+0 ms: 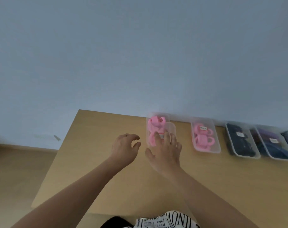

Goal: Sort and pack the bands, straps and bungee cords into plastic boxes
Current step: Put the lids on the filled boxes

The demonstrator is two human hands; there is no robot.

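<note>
Pale wooden table [107, 186] against a plain grey wall. Near: left hand [123, 148] hovers, fingers loosely curled, holding nothing; right hand [164, 150] spreads straight fingers on the clear rectangular box [158, 129] of soft pink bands [154, 124]. Uneven pressure could skew its slightly offset lid. Right: filled boxes [205, 137].

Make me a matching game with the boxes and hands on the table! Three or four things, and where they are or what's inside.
Things:
1. left hand
2. right hand
3. second box
4. third box

Clues:
A. closed lid, pink bands inside, nobody touching it
B. fingers spread on the lid of the first box
C. dark things inside
D. above the bare table, fingers loosely curled, holding nothing

Pairs: 1-D, 2-B, 3-A, 4-C
</note>
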